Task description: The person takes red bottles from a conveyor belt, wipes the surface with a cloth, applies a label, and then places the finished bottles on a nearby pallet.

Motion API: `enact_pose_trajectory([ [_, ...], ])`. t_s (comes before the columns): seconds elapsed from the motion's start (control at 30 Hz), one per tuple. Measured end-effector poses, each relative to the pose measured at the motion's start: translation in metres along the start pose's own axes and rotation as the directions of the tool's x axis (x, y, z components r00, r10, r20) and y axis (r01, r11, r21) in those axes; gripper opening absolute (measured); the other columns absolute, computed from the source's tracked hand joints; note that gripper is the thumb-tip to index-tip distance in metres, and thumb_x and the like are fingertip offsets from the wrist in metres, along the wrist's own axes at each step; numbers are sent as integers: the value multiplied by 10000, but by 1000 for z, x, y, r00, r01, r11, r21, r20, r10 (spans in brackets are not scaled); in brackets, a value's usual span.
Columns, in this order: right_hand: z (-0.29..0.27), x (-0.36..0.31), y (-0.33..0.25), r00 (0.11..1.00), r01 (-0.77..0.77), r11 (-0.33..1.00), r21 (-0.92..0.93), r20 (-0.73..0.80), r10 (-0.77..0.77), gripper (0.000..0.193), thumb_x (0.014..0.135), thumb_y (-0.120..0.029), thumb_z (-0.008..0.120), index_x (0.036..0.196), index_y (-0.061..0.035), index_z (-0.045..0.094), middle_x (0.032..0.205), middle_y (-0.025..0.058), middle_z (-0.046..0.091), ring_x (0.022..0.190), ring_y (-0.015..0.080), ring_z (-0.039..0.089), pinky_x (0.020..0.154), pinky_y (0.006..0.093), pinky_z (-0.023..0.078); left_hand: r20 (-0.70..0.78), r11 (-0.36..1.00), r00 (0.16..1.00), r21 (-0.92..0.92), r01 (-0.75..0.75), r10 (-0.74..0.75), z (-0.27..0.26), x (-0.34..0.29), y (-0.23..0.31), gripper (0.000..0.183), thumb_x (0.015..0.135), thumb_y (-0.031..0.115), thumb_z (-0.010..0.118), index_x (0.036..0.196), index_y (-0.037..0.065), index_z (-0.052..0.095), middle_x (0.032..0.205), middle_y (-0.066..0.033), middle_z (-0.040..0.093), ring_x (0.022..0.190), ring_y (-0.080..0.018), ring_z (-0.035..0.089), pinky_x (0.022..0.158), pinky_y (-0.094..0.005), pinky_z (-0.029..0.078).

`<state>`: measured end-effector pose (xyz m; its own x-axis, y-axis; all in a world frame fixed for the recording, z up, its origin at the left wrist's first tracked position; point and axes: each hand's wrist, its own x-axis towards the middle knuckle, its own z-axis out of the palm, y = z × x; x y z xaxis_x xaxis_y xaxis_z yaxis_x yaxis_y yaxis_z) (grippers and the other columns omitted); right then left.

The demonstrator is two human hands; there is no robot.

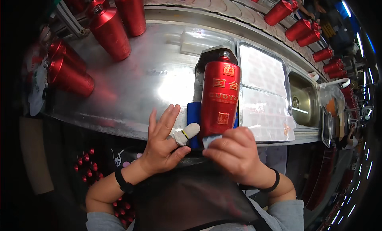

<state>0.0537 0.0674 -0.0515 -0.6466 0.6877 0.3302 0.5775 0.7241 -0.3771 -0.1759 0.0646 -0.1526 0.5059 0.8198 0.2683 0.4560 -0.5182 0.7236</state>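
A red metallic bottle [221, 96] with gold lettering lies on a dark holder [202, 58], its neck pointing away from me. Blue padding [193, 111] shows beside its lower part. At the bottle's near end, my right hand [237, 156] pinches a small pale blue-grey piece [212, 140] against or just beside the base; its material is unclear. My left hand [162, 145] is open to the left of the bottle, fingers spread and holding nothing. A white finger cot [190, 131] with a yellow-and-black band covers its index finger.
Right of the bottle stands a tray [262, 101] of label-like sheets under clear film, then a metal sink [304, 99] with a white tap [338, 83]. More red bottles [109, 34] stand on the steel table's left. A conveyor [223, 6] carrying bottles runs along the back.
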Motion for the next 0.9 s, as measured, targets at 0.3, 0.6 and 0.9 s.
enact_pose_trajectory([
  [0.3, -2, -3, 9, 990, -58, 998, 10, -127, 58, 379, 545, -38, 734, 918, -80, 689, 862, 22, 647, 802, 226, 593, 705, 367, 452, 7, 995, 1000, -102, -10, 11, 1, 5, 0, 482, 944, 422, 545, 1260, 76, 652, 1547, -290, 260, 1435, -412, 287, 1129, -619, 61],
  [0.6, 12, -37, 7, 488, -587, 398, 705, -85, 869, 213, 813, -21, 746, 963, -6, 595, 838, 49, 635, 772, 101, 601, 663, 250, 477, 34, 995, 997, -80, -59, 62, 7, 19, 6, 388, 872, 377, 665, 1153, 114, 711, 1550, -247, 291, 1411, -442, 309, 1084, -676, 125],
  [0.9, 13, -60, 12, 472, -518, 365, 774, -97, 876, 222, 855, 2, 711, 990, -10, 535, 904, 35, 617, 807, 55, 586, 700, 200, 476, 36, 978, 991, 158, -135, 131, 1, 55, 30, 403, 828, 404, 688, 1181, 211, 706, 1529, -203, 358, 1401, -426, 326, 1083, -675, 124],
])
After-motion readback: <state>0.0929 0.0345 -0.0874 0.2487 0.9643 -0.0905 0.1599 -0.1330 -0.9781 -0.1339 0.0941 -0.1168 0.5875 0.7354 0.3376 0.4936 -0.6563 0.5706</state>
